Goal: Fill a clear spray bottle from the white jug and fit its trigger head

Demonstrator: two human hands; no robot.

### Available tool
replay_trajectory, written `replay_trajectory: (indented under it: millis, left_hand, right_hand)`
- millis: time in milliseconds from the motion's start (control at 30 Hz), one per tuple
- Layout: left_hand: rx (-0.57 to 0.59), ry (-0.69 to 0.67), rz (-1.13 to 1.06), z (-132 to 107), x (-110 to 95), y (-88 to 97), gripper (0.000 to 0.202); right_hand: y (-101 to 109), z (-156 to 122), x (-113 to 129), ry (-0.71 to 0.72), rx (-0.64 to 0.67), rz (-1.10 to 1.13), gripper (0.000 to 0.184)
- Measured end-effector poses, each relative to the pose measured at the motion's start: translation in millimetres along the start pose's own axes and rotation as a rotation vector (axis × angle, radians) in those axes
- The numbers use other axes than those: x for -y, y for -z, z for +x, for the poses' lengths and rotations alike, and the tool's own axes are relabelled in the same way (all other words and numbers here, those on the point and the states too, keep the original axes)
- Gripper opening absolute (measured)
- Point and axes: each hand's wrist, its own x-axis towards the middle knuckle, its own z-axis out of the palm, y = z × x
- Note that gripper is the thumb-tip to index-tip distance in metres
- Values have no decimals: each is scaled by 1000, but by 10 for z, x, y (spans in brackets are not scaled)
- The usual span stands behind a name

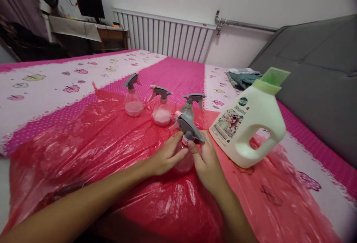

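Note:
Between my two hands stands a clear spray bottle [184, 164] with a grey trigger head and a pink nozzle and collar. My left hand [166, 156] is closed round its left side, thumb just below the collar. On the other side my right hand [206, 158] grips near the neck, its thumb against the collar; some fingers are hidden behind the bottle. Just beyond are three more: a spray bottle [134, 106] with cloudy liquid at the left, a spray bottle [161, 115] with whitish liquid, and a green-tinted spray bottle [189, 111] partly hidden.
A large pale detergent jug [232, 138] with a green cap leans to the right of my hands. Red plastic sheeting [83, 146] covers part of the patterned bed [181, 73]. Folded clothes [244, 77] lie behind the jug; a grey headboard [318, 53] rises at the right.

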Motion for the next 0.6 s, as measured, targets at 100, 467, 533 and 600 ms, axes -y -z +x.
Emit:
replay_trajectory:
  millis: [100, 467, 533, 600]
  left_hand:
    - [6, -32, -28, 9, -9, 14, 56]
    - [-2, -78, -26, -50, 99, -16, 67]
    - [-5, -88, -23, -55, 94, -14, 66]
    - [-7, -97, -31, -51, 79, -7, 63]
  right_hand:
    - [0, 3, -1, -25, -4, -8, 33]
    - [-24, 25, 48, -101, -94, -35, 37]
    - [-28, 27, 49, -105, -99, -43, 36]
    - [-34, 24, 52, -109, -107, -32, 36]
